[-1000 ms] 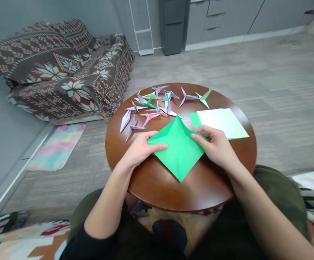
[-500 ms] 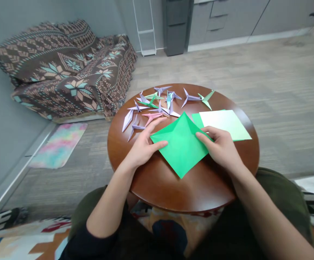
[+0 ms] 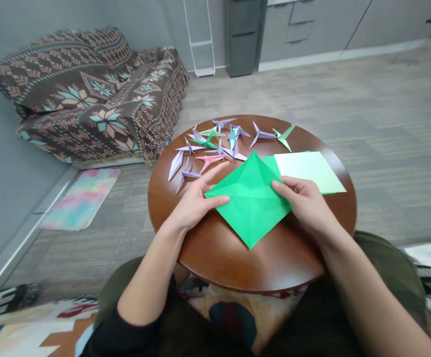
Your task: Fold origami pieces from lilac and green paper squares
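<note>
A creased green sheet of origami paper [image 3: 250, 208] is turned like a diamond, one corner pointing at me, over the round wooden table. My left hand [image 3: 196, 201] grips its left corner, thumb on top and fingers partly hidden underneath. At the right corner my right hand [image 3: 304, 198] pinches the sheet between thumb and fingers. Just beyond my left hand lies a pink folded paper figure [image 3: 210, 159]. A stack of pale and green paper sheets [image 3: 310, 168] lies beside my right hand.
Several folded paper figures, mostly purple [image 3: 186, 174] with some green [image 3: 284, 137], cover the far left of the round table [image 3: 260, 275]. Past the table stand a sofa [image 3: 99, 99] under a patterned cover and a dark cabinet [image 3: 242, 39]. A pastel mat [image 3: 81, 198] lies on the floor.
The green sheet now looks flatter and more spread out, with its near corner slightly closer to me. Both hands keep their hold at its side corners.
</note>
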`<act>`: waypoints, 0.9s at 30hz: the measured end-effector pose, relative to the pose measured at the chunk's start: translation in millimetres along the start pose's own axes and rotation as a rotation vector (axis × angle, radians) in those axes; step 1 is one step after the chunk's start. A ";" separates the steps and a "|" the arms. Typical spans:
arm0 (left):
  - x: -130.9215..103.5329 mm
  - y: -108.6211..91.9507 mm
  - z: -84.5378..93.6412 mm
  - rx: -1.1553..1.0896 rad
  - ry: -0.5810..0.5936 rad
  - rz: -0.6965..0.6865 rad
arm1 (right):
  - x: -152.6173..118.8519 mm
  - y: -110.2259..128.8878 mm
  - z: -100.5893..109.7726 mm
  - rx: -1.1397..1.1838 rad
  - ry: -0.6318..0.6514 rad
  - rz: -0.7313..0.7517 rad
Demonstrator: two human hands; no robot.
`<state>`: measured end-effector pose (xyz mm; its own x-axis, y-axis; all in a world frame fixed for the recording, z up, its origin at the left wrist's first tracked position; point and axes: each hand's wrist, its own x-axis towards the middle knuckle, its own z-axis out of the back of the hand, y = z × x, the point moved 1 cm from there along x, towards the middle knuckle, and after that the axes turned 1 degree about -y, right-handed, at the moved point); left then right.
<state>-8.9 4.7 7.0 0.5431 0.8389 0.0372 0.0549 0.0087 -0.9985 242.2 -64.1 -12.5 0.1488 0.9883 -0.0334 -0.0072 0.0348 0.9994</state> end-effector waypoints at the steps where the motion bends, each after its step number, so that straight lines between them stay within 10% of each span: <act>1: -0.5 -1.1 -0.9 -0.001 -0.004 0.004 | -0.2 0.6 -1.0 -0.001 0.014 0.004; 9: -3.0 8.7 1.7 -0.130 -0.074 0.214 | -1.5 7.0 -1.7 -0.013 -0.008 0.069; 21: 2.8 11.6 5.9 0.242 -0.235 -0.031 | -6.1 8.6 -7.2 -0.272 -0.043 0.250; 27: -1.0 6.6 0.1 0.013 -0.189 0.042 | -4.2 5.1 -5.3 -0.350 -0.129 0.152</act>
<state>-9.1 3.9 0.3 0.3773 0.9260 -0.0115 0.0241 -0.0222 -0.9995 236.3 -67.3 -7.3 0.2429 0.9601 0.1389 -0.3716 -0.0402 0.9275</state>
